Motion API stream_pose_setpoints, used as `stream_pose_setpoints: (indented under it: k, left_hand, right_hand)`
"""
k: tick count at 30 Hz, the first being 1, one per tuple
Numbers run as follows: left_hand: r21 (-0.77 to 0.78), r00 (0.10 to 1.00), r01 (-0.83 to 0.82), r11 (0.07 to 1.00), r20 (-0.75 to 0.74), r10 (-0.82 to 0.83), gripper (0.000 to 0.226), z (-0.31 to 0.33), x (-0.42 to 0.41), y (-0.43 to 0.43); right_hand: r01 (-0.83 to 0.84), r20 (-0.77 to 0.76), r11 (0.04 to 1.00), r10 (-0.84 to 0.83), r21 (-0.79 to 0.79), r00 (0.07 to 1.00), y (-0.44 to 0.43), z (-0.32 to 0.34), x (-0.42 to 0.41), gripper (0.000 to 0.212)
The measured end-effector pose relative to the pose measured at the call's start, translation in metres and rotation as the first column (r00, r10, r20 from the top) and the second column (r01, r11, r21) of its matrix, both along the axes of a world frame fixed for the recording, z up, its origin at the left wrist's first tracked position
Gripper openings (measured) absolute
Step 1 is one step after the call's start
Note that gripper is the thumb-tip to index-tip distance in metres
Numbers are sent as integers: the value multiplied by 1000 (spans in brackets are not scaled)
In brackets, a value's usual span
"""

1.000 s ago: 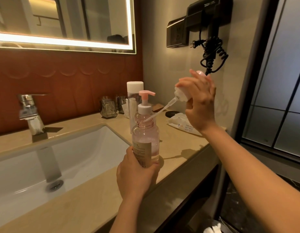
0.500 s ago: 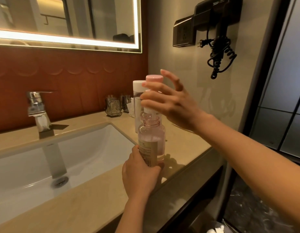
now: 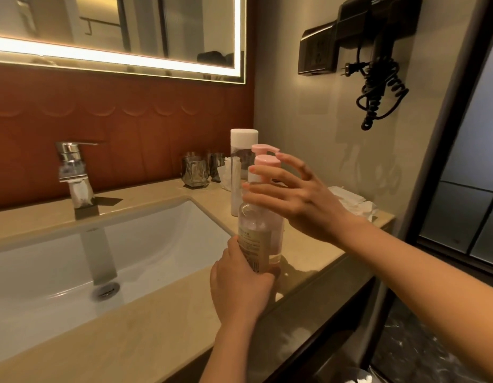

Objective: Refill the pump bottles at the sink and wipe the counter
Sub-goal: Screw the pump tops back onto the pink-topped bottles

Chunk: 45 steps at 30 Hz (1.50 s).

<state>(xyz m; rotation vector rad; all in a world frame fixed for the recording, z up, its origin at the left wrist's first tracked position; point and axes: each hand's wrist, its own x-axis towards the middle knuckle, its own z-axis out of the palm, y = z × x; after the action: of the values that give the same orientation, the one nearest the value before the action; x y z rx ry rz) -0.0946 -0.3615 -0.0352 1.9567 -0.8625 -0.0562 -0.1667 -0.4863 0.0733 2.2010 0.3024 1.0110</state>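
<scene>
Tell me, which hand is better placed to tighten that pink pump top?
Probably the right hand: its fingers touch the collar of the pink pump top; the left hand grips the clear bottle.

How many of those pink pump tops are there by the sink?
2. One pump top sits on the bottle held by the left hand, the right hand around its neck; the other pump top peeks just behind it. Others may be hidden.

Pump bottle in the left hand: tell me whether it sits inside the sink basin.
No: the left hand grips the pump bottle above the counter, right of the sink basin.
</scene>
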Motion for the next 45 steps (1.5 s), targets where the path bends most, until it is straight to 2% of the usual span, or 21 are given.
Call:
stream_pose_setpoints:
  k: [3, 5, 6, 7, 9, 11, 12, 13, 15, 18, 21, 26, 36, 40, 45]
  left_hand:
    - [6, 1000, -10, 1000, 14, 10, 74, -1, 1, 0]
    - [2, 1000, -7, 1000, 29, 7, 73, -2, 1, 1]
    - [3, 999, -6, 1000, 33, 6, 74, -2, 1, 1]
    - [5, 999, -7, 1000, 35, 7, 75, -2, 1, 1]
    - [9, 999, -8, 1000, 37, 8, 77, -1, 0, 2]
    - [11, 999, -4, 1000, 34, 3, 77, 0, 0, 2]
    - [9, 999, -3, 1000, 36, 2, 75, 0, 0, 2]
    - [4, 999, -3, 1000, 37, 3, 73, 1, -1, 3]
    - [2, 999, -7, 1000, 34, 7, 70, 2, -1, 3]
    - [7, 1000, -11, 1000, 26, 11, 67, 2, 0, 2]
    - [4, 1000, -11, 1000, 24, 11, 66, 1, 0, 2]
    - [3, 999, -13, 1000, 32, 13, 69, 1, 0, 1]
    - [16, 1000, -15, 1000, 21, 15, 73, 0, -1, 0]
    - [25, 1000, -20, 999, 22, 19, 73, 1, -1, 0]
    - [26, 1000, -21, 999, 23, 20, 69, 1, -1, 0]
  right_hand:
    - [-99, 147, 988, 81, 116, 986, -2, -8, -7, 31]
    - [-196, 318, 938, 100, 286, 943, -1, -13, -9, 28]
    - [-252, 411, 880, 72, 403, 909, 1, -15, -9, 28]
    - [-319, 494, 782, 17, 535, 870, 6, -17, -8, 27]
    - [-450, 560, 474, -115, 757, 821, 17, -17, -6, 25]
    - [-443, 456, 119, -123, 889, 881, 24, -15, -2, 29]
    - [-382, 381, 2, -84, 924, 921, 25, -15, 1, 34]
    - [-313, 311, -35, -54, 949, 949, 27, -16, 4, 40]
    - [-222, 223, 27, -57, 975, 973, 30, -18, 10, 47]
    - [-194, 202, 93, -83, 977, 976, 31, -19, 15, 49]
    - [-195, 201, 88, -63, 977, 978, 30, -14, 14, 44]
    - [-161, 160, 21, 41, 987, 986, 28, -4, 10, 35]
    - [-31, 27, 96, 42, 995, 999, 26, -3, 4, 40]
    - [-13, 17, 136, -30, 991, 999, 28, -3, 8, 42]
    - [36, 15, 215, -230, 976, 973, 32, -9, 20, 65]
